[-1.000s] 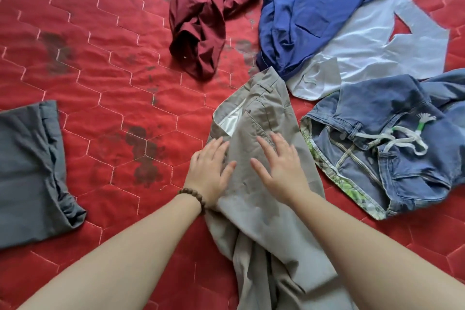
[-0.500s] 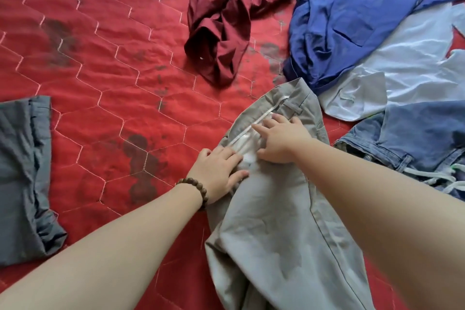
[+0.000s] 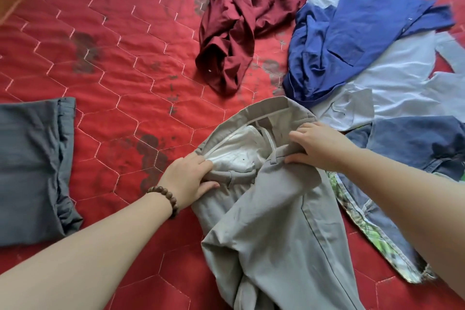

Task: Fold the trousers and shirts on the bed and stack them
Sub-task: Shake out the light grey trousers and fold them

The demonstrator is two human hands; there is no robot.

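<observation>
The khaki trousers (image 3: 271, 221) lie in the middle of the red bed (image 3: 113, 58), the legs running toward the person and the waist pointing away. The waist is open, so the pale lining shows inside.

The left hand (image 3: 187, 181), with a bead bracelet (image 3: 164, 200) on the wrist, grips the left side of the waistband; the fingers curl over the edge and the thumb is under it. The right hand (image 3: 317, 146) pinches the right side of the waistband, fingers on top and thumb below, though how firmly it holds is hard to see from this angle.

To do this step well, I think both hands should pull the waistband apart until it is straight, then bring the two halves together so one leg lies exactly on the other. The cloth is soft and wrinkled below the hands, so a light shake or a smoothing stroke down the legs will probably be needed before folding.

To the left a grey garment (image 3: 32, 166) lies folded, a likely base for the stack. To the right are the jeans (image 3: 415, 148). Farther away lie a maroon shirt (image 3: 241, 22), a blue shirt (image 3: 352, 33) and a white shirt (image 3: 402, 83), all not yet folded.
</observation>
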